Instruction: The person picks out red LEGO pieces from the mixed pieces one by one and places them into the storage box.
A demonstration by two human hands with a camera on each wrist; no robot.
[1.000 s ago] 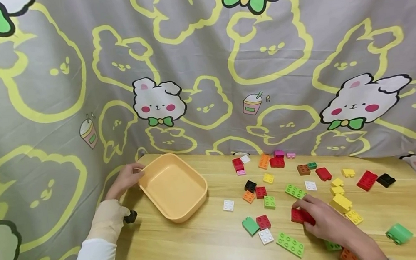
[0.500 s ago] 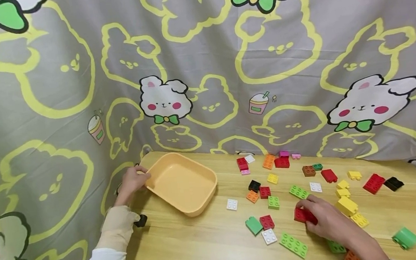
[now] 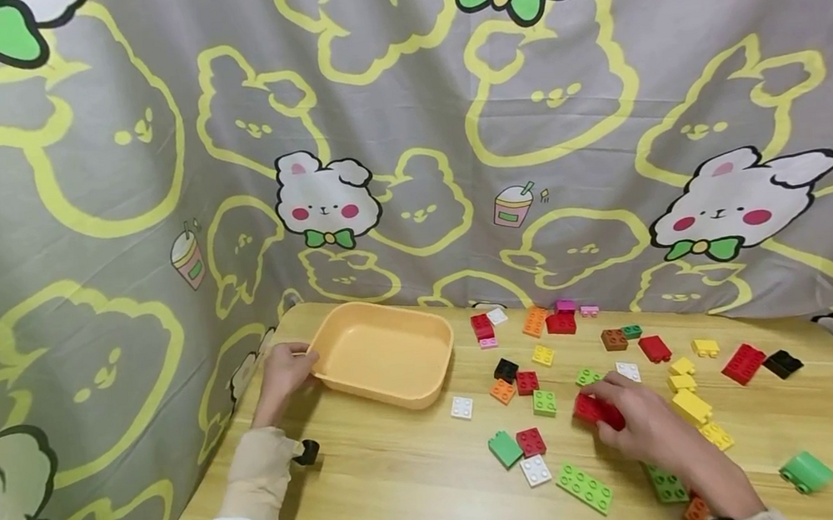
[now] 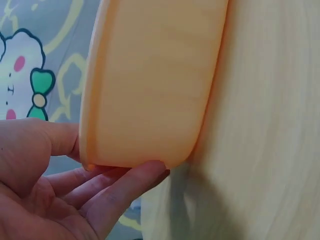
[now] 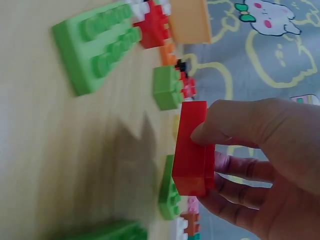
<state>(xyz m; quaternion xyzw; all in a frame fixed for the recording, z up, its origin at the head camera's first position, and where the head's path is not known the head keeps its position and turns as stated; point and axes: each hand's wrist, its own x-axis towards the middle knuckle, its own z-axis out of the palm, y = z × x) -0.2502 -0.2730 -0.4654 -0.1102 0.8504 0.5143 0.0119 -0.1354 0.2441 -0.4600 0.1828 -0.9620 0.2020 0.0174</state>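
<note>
At the left, my left hand (image 3: 288, 374) grips the near-left end of a shallow orange plastic bin (image 3: 436, 346). The left wrist view shows fingers (image 4: 125, 190) against the wall of the bin (image 4: 150, 90) and others at its rim. My right hand (image 3: 638, 414) pinches a red building brick (image 3: 589, 409) between thumb and fingers. Seen from the right wrist, the thumb lies on one long side of the red brick (image 5: 190, 155), which is held above the wooden table with a shadow below. A lime green brick (image 3: 588, 376) lies just beyond this hand.
Many loose bricks are spread over the table's middle and right. Nearest the bin is a white brick (image 3: 462, 407). A long lime brick (image 3: 585, 487) lies in front, yellow bricks (image 3: 691, 406) right of the hand. A patterned curtain (image 3: 411, 126) hangs behind and at left.
My left hand has swung the bin round and shifted it right, so its long side now lies more crosswise. My right hand has raised the red brick slightly and moved it left.
</note>
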